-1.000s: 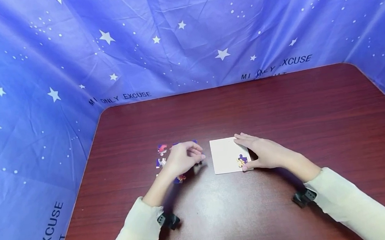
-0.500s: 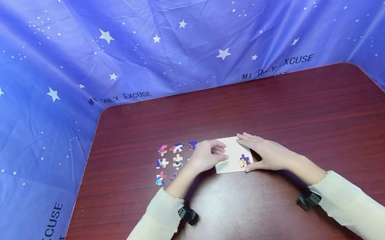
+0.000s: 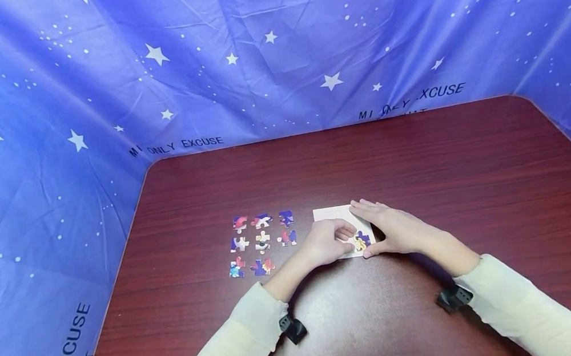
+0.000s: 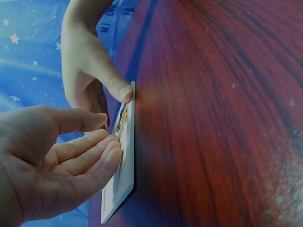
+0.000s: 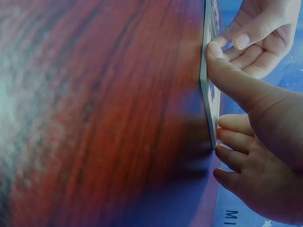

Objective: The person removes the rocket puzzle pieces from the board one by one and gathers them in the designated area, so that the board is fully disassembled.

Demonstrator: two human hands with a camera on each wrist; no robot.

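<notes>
A thin white square puzzle board (image 3: 329, 214) lies on the table with a purple and yellow jigsaw piece (image 3: 362, 239) at its near right corner. My left hand (image 3: 325, 242) hovers low over the board, fingers loosely bent beside that piece. In the left wrist view a gap shows between thumb and fingers of the left hand (image 4: 61, 161), with nothing visible between them. My right hand (image 3: 400, 228) spans the board's right side with straight fingers, thumb resting on the near corner. Its other fingertips touch the far corner area. Part of the board is hidden under the left hand.
Several loose colourful jigsaw pieces lie in rows left of the board, among them a centre piece (image 3: 263, 241) and a red and purple one (image 3: 287, 238). Dark red wooden table (image 3: 203, 186); a blue star-printed curtain (image 3: 274, 59) hangs along its back and sides.
My left hand has moved right, from above the loose pieces to over the board near its purple and yellow piece, uncovering the rows. The right hand has stayed at the board's right edge.
</notes>
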